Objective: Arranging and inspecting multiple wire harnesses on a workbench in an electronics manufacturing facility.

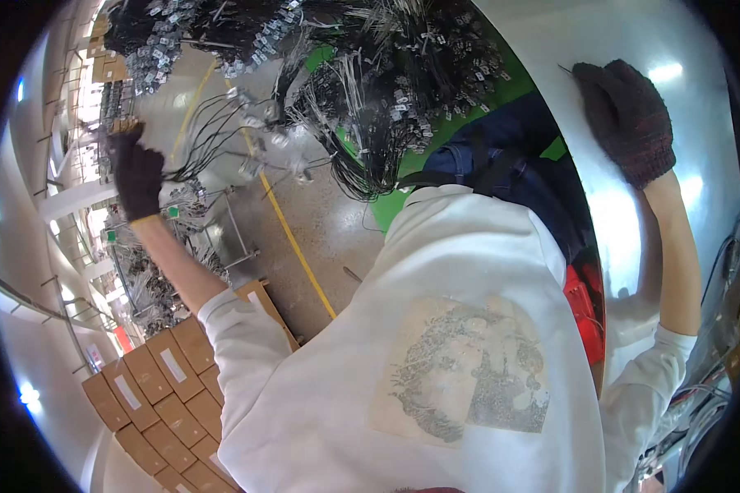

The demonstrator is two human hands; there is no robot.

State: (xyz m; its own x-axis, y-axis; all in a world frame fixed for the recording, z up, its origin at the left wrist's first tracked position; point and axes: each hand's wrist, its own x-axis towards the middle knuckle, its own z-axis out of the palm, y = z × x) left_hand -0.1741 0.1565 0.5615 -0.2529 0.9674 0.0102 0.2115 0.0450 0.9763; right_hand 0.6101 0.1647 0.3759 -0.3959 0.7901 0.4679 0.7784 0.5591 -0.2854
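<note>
My left hand (140, 172), in a dark knit glove, is raised at the left with its fingers closed round a bundle of thin black cables (197, 148). The cables trail off to the right, and pale connectors (255, 152) at their far ends are smeared by motion. My right hand (629, 119), gloved alike, lies on the shiny pale worktop (625, 222) at the right, its fingers stretched forward. A short thin dark strand (564, 69) sticks out by its fingertips; whether it is a wire or a glove thread I cannot tell.
Large bunches of black cables with connectors (386, 90) hang ahead of me above a green mat (510, 78). Cardboard boxes (168, 394) are stacked at the lower left, by a wire-laden rack (238, 226). A yellow line (292, 234) crosses the floor. Something red (582, 312) stands beside the worktop edge.
</note>
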